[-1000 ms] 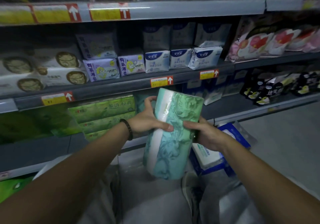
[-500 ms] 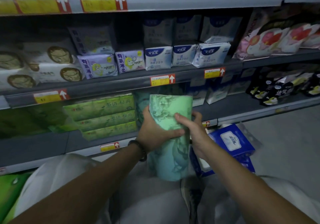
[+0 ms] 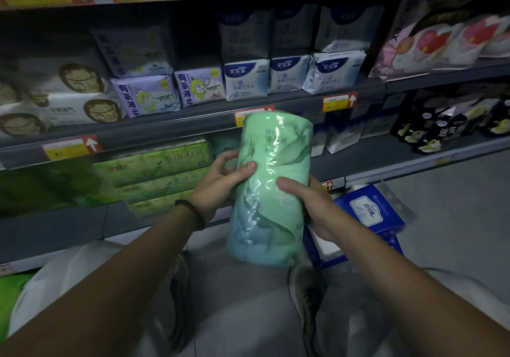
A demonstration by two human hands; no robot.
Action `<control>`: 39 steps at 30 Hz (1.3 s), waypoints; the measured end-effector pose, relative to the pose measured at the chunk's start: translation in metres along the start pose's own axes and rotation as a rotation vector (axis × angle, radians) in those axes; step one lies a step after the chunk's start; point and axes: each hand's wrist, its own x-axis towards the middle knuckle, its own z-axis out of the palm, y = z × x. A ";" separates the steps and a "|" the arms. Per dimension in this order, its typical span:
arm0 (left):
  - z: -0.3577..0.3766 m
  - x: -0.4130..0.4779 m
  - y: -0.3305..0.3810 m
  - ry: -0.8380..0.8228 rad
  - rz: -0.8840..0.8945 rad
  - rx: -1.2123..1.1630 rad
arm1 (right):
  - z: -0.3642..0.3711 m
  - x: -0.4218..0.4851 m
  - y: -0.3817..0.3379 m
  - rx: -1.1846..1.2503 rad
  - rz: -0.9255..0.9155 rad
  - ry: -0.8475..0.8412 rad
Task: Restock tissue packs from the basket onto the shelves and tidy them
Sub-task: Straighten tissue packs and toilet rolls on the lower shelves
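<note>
Holding the green tissue pack [image 3: 271, 191] upright in front of the shelving, both hands grip it at about mid-height. The left hand [image 3: 218, 188] takes the left side of the pack, with the thumb laid across the front face and the other fingers [image 3: 223, 160] curled round the edge; a dark bracelet [image 3: 193, 213] sits on that wrist. The right hand [image 3: 311, 207] takes the right side, with the thumb pressed on the front film and the remaining fingers hidden behind the pack. The pack is a tall bundle in glossy film, pale green at the top and blue-green toward the bottom. It is held in the air, its top end level with the price rail of the middle shelf [image 3: 165, 131] and its bottom end above the person's shoes [image 3: 306, 287]. On the lower shelf [image 3: 69, 224], a stack of flat green packs [image 3: 154, 174] lies just left of the left hand. The middle shelf carries purple packs [image 3: 149, 97] and white-and-blue packs [image 3: 245, 80] standing in a row. Blue tissue boxes [image 3: 369, 213] lie on the floor just right of the right hand.
</note>
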 end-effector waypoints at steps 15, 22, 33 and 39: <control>-0.005 -0.010 -0.010 -0.225 -0.235 -0.258 | -0.013 -0.010 0.015 -0.019 0.129 -0.208; -0.001 -0.012 -0.011 -0.005 -0.178 0.033 | -0.010 -0.017 0.007 -0.146 0.008 -0.166; 0.019 -0.021 -0.006 0.163 -0.311 -0.380 | -0.043 -0.030 -0.002 -0.073 0.283 -0.090; 0.037 -0.025 -0.002 0.119 -0.341 -0.498 | -0.035 -0.038 0.002 0.145 0.243 0.027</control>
